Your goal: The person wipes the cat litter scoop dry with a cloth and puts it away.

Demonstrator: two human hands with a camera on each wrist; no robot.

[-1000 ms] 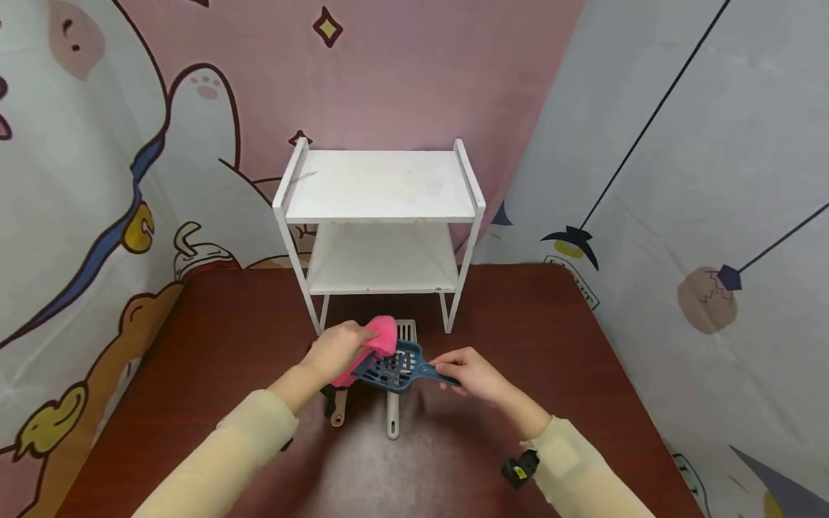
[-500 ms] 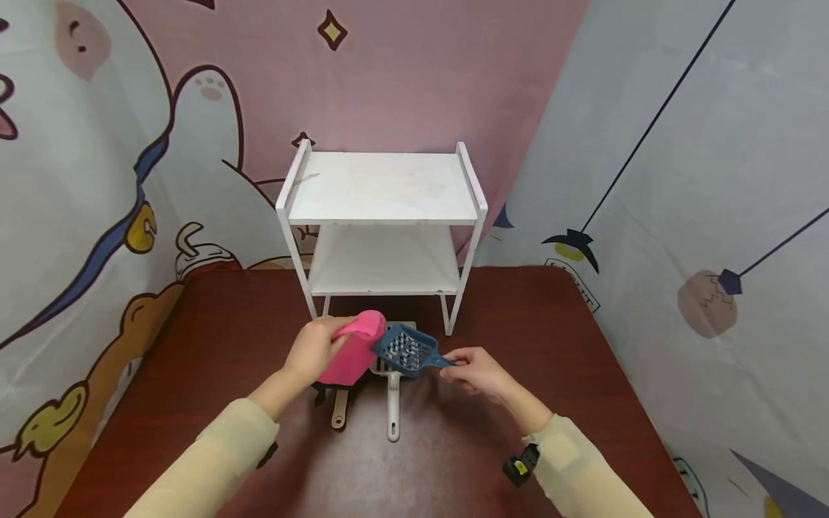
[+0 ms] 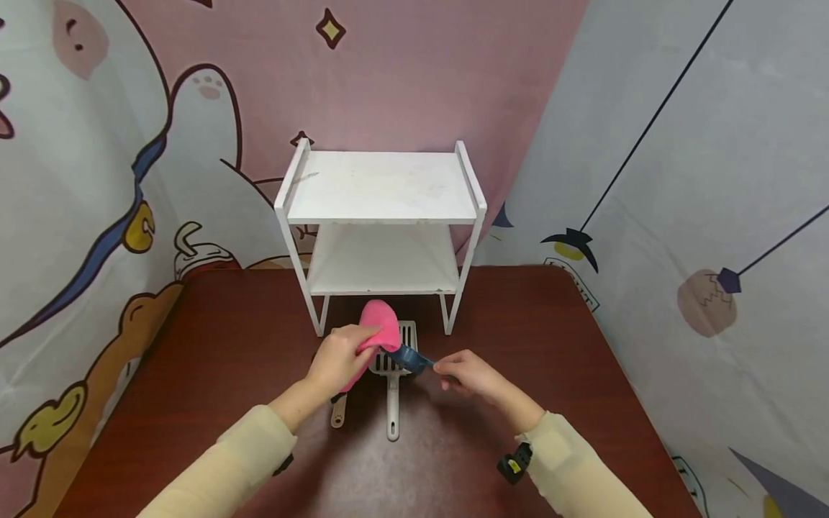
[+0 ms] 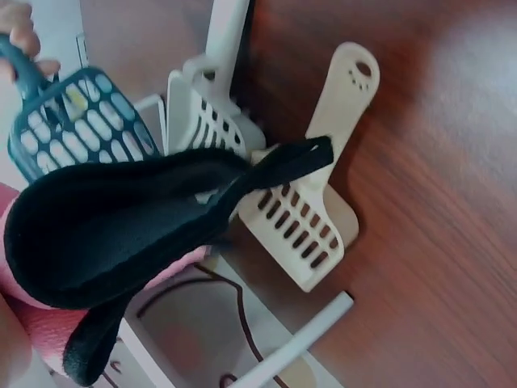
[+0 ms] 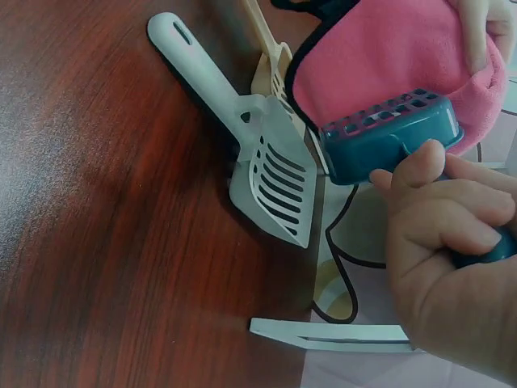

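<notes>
My left hand [image 3: 340, 360] grips a pink fleece pouch-like piece [image 3: 380, 320] with a black-edged opening. In the left wrist view its dark inside [image 4: 105, 218] shows, with black straps hanging off it. My right hand [image 3: 473, 372] holds a blue litter scoop [image 3: 409, 359] by the handle. In the right wrist view the scoop's slotted head [image 5: 392, 137] is tilted against the pink fleece. Below them on the table lies a whitish litter scoop [image 5: 275, 178], handle toward me. Left of it is a beige litter scoop [image 4: 299, 226], mostly hidden by the fleece in the head view.
A white two-tier shelf [image 3: 382, 187] stands on the dark red wooden table [image 3: 550, 345], just beyond the scoops. Its front legs [image 3: 448, 316] come down close to the scoop heads. Patterned wall cloths [image 3: 440, 79] enclose the table's back and sides.
The pink fleece swung left off the blue scoop, then back right over its head. The blue scoop has turned from facing up to edge-on. The scoops on the table stay put.
</notes>
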